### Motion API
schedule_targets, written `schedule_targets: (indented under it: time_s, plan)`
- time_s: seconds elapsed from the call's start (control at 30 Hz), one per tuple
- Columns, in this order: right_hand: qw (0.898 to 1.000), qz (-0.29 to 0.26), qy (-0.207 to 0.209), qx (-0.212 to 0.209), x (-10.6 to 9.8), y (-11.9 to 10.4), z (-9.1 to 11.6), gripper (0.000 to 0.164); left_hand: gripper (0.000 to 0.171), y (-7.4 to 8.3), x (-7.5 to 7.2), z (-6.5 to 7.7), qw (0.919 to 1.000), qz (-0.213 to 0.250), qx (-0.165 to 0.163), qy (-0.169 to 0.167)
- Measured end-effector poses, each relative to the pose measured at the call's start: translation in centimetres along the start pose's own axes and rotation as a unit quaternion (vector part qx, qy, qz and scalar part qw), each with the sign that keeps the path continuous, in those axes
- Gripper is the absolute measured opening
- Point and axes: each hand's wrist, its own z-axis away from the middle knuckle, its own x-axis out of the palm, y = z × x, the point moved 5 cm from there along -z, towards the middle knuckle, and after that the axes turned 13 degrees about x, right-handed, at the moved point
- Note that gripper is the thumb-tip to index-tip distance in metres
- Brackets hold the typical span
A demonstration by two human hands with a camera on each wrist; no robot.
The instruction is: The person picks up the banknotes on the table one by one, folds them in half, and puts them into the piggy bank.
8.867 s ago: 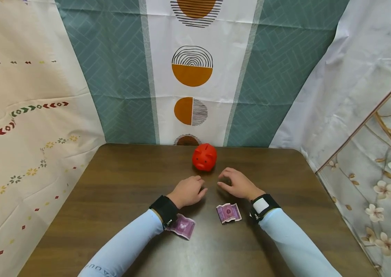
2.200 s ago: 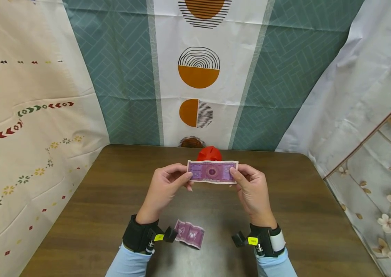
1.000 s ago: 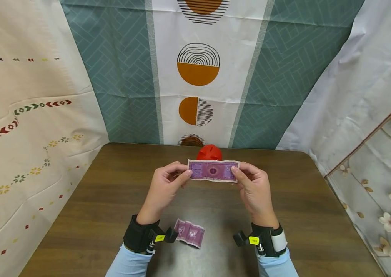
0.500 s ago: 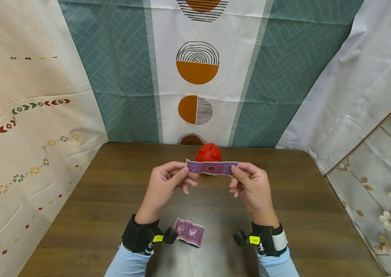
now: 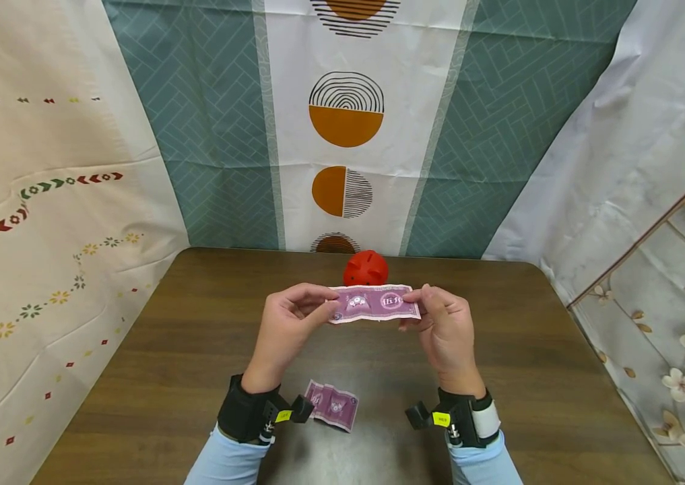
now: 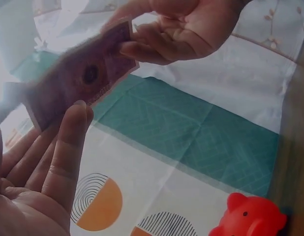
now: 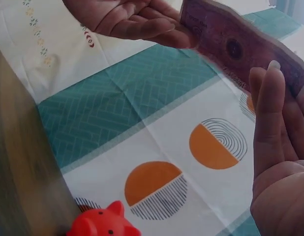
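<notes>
Held up above the table is a purple banknote (image 5: 372,304) with a pale border, stretched flat between my two hands. My left hand (image 5: 294,330) pinches its left end between thumb and fingers. At the right end my right hand (image 5: 446,337) pinches it the same way. The wrist views show the note's other face, with a dark round emblem. Behind the note stands a red piggy bank (image 5: 366,267), its lower part hidden in the head view. A second purple banknote (image 5: 334,406), creased, lies on the table between my wrists.
The brown wooden table (image 5: 197,323) runs back to a green and white patterned cloth (image 5: 342,128). A cream cloth (image 5: 63,269) hangs on the left, and a white floral cloth (image 5: 651,303) on the right.
The loose note on the right was picked up and held between both hands. In the last half second it has flipped, now showing its other face. The second note stays on the table.
</notes>
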Motion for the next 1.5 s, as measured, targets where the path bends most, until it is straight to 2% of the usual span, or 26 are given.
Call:
schedule_targets:
  time_s: [0.17,0.3,0.37,0.43,0.5,0.6,0.73,0.83,1.07,1.23,1.5]
  plan:
    - [0.999,0.026,0.026,0.019,-0.08,0.09,0.15,0.023,0.023,0.10,-0.11,0.08,0.9996,-0.028,0.008,0.001]
    - [0.996,0.073,0.053,0.029,-0.09,0.00,0.33,0.017,0.033,0.33,-0.17,0.07,0.9995,-0.024,0.020,0.007]
    - [0.993,0.094,0.059,0.031,-0.12,-0.04,0.35,0.023,0.041,0.32,-0.22,-0.02,0.9993,-0.023,0.025,0.012]
    - [0.991,0.113,0.060,0.033,-0.13,-0.06,0.33,0.035,0.042,0.24,-0.33,-0.08,0.9989,-0.034,0.027,0.019]
    - [0.990,0.124,0.059,0.039,-0.17,0.01,0.28,0.044,0.037,0.06,-0.48,-0.07,0.9980,-0.052,0.021,0.029]
    - [0.986,0.138,0.072,0.053,-0.35,0.20,0.22,0.040,0.024,-0.09,-0.61,-0.02,0.9965,-0.071,0.011,0.041]
    - [0.983,0.141,0.087,0.075,-0.58,0.40,0.21,0.024,0.020,-0.11,-0.70,-0.03,0.9959,-0.073,0.013,0.052]
    - [0.983,0.138,0.086,0.083,-0.61,0.37,0.20,0.018,0.019,-0.07,-0.71,-0.06,0.9957,-0.071,0.021,0.055]
    - [0.985,0.120,0.083,0.088,-0.60,0.53,0.15,0.014,0.016,0.03,-0.61,0.14,0.9958,-0.070,0.020,0.055]
    - [0.988,0.111,0.067,0.087,-0.52,0.72,0.05,0.011,0.013,0.05,-0.63,0.19,0.9960,-0.067,0.022,0.055]
    - [0.992,0.085,0.058,0.075,-0.34,0.67,0.04,0.011,0.014,-0.05,-0.60,0.00,0.9967,-0.063,0.017,0.049]
